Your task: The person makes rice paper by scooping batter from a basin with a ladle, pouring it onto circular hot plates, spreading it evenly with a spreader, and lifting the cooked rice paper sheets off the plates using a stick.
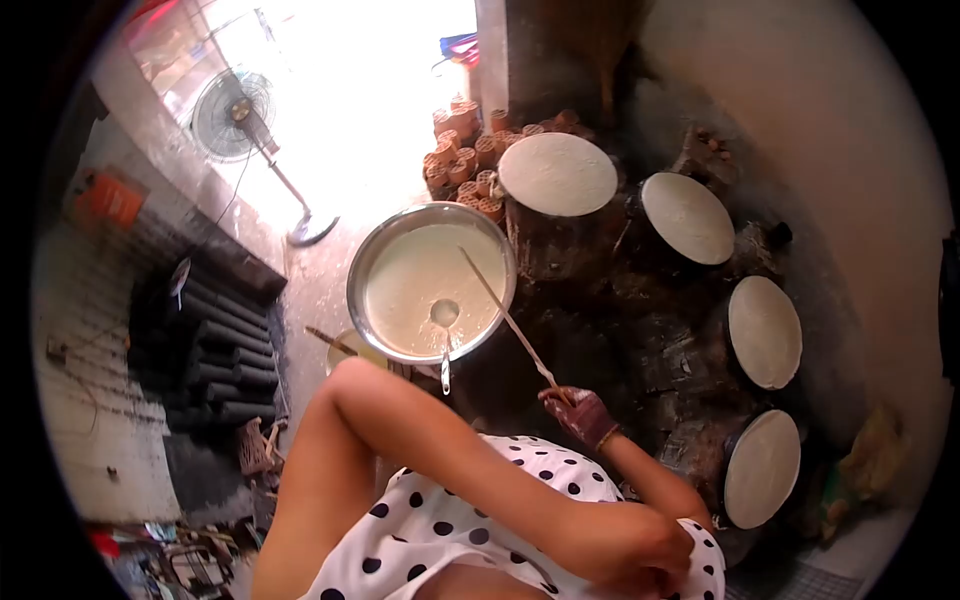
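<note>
My right hand point(580, 416), in a dark reddish glove, is closed around the lower end of a long thin stick point(508, 318). The stick's far tip lies over a wide metal basin point(356, 290) of creamy pale liquid point(400, 262). A ladle point(446, 350) rests in the basin, its bowl in the liquid and its handle over the near rim. My left arm bends across my body. Its bare hand point(645, 550) is curled against the right sleeve of my polka-dot top point(480, 536); what its fingers hold, if anything, is hidden.
Round white-topped stations point(558, 174) curve along the right, including one beside my right elbow point(763, 468). Perforated clay-coloured cylinders point(460, 150) are piled behind the basin. A standing fan point(238, 110) and stacked dark cylinders point(230, 350) are on the left. A smaller container point(362, 350) sits beside the basin.
</note>
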Demonstrator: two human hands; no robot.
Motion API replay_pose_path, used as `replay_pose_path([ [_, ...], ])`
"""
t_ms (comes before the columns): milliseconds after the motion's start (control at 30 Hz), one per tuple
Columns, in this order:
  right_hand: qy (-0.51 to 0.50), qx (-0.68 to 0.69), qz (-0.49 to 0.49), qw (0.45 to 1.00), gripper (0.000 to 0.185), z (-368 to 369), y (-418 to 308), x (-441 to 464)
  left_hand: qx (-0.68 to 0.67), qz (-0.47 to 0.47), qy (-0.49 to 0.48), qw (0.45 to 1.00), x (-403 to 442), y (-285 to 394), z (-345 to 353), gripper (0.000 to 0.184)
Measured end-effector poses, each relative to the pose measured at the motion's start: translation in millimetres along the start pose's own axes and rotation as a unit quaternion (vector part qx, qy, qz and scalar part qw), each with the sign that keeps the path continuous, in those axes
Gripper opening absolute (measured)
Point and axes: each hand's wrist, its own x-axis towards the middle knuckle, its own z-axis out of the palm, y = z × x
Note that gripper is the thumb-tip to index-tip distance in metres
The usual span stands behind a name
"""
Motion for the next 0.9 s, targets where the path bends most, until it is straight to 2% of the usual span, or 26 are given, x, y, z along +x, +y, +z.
replay_pose_path([
  [33,0.003,-0.027,-0.015,1.0,0.014,3,-8,9,-0.011,-0.029,0.035,0.999,10,-4,6,0.017],
  [67,-0.002,-0.071,-0.075,0.995,0.016,6,-6,20,0.071,-0.014,0.076,0.994,20,-10,6,0.016],
  [100,-0.011,-0.073,-0.076,0.994,0.016,8,-13,23,0.154,-0.001,0.115,0.981,30,-16,3,0.014],
  [167,-0.039,0.012,-0.021,0.999,0.017,12,-33,26,0.189,-0.044,0.091,0.977,44,-52,-17,0.017],
  [233,-0.039,0.013,-0.045,0.998,0.017,8,-30,27,0.19,-0.032,0.031,0.981,49,-57,-25,0.021],
  [300,-0.022,-0.109,-0.154,0.982,0.017,1,-25,33,0.165,-0.009,0.049,0.985,46,-33,-1,0.026],
  [333,-0.008,-0.144,-0.145,0.979,0.018,3,-37,27,0.114,0.048,0.081,0.989,51,-37,16,0.026],
  [367,-0.009,-0.146,-0.147,0.978,0.018,3,-43,21,0.118,0.049,0.082,0.988,56,-43,24,0.026],
  [400,-0.013,-0.138,-0.13,0.982,0.018,2,-48,18,0.111,0.028,0.069,0.991,63,-38,27,0.013],
  [433,-0.018,-0.131,-0.114,0.985,0.019,1,-58,13,0.105,0.008,0.057,0.993,67,-35,27,0.008],
  [467,-0.018,-0.206,-0.138,0.969,0.019,-2,-71,5,0.086,-0.004,0.044,0.995,68,-37,25,0.014],
  [500,-0.024,-0.21,-0.138,0.968,0.019,-6,-77,0,0.089,-0.003,0.05,0.995,75,-52,29,0.014],
  [533,-0.025,-0.252,-0.141,0.957,0.018,-11,-80,-4,0.25,0.132,0.083,0.956,85,-75,38,0.017],
  [567,-0.024,-0.29,-0.146,0.946,0.018,-15,-82,-8,0.4,0.259,0.107,0.873,89,-89,42,0.02],
  [600,-0.023,-0.299,-0.146,0.943,0.018,-19,-86,-11,0.401,0.256,0.106,0.873,87,-65,38,0.02],
  [667,-0.038,-0.308,-0.177,0.934,0.019,-38,-72,-1,0.286,0.018,0.032,0.957,82,7,23,0.014],
  [700,-0.054,-0.323,-0.207,0.922,0.019,-42,-73,0,0.287,0.018,0.029,0.957,84,2,26,0.014],
  [767,-0.057,-0.342,-0.209,0.914,0.02,-51,-80,-3,0.381,-0.061,-0.177,0.906,89,-16,38,0.013],
  [800,-0.052,-0.346,-0.218,0.911,0.02,-56,-76,0,0.383,-0.063,-0.176,0.905,92,-27,48,0.013],
  [833,-0.047,-0.35,-0.229,0.907,0.019,-58,-76,2,0.491,0.041,-0.085,0.866,95,-37,57,0.013],
  [867,-0.048,-0.349,-0.232,0.907,0.019,-59,-77,2,0.584,0.144,0.008,0.799,98,-47,64,0.014],
  [900,-0.057,-0.29,-0.206,0.933,0.02,-57,-79,-2,0.585,0.144,0.007,0.798,103,-34,61,0.014],
])
